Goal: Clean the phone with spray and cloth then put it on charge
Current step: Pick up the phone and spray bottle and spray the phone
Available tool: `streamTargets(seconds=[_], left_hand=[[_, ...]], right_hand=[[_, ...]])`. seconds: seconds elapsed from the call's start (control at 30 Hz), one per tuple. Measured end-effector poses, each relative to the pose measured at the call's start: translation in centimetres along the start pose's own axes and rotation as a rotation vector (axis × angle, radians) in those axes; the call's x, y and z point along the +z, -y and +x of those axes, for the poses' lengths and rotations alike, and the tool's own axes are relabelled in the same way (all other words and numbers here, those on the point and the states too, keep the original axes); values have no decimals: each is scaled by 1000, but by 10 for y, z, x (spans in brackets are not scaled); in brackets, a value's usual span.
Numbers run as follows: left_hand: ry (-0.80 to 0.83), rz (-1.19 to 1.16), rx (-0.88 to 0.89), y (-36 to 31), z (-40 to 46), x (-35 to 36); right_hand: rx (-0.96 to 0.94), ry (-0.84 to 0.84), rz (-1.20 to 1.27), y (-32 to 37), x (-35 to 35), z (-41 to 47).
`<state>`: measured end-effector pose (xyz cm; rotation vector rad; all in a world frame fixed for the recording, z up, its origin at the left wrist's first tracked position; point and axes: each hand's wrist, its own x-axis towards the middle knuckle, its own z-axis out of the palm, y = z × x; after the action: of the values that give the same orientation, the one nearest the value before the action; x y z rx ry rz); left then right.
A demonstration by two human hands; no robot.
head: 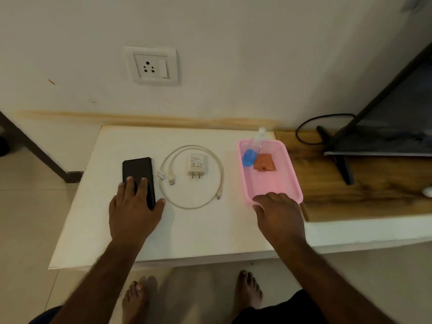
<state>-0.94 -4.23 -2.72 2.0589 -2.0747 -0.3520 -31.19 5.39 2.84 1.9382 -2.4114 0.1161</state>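
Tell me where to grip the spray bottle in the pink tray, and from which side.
Grip the spray bottle round its clear middle body, coming from the near side with the right hand. It leans away toward the wall, blue base nearest, and the orange cloth lies at its right, so that approach looks least obstructed.

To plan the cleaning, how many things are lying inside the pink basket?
2: a spray bottle at the pink basket's far left corner, and an orange cloth just right of it.
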Motion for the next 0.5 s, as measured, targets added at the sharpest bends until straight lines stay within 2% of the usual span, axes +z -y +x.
streamTargets(seconds=[0.27,0.37,0.5], left_hand=[[32,-40,-11,1,-3,-3],[18,-45,-65,1,-4,-4],[-65,-7,-168,-3,-2,-6]], right_hand=[[34,-12,-5,-1,2,-28],[64,-19,14,3,0,-31],[59,-230,214,25,-7,-38]])
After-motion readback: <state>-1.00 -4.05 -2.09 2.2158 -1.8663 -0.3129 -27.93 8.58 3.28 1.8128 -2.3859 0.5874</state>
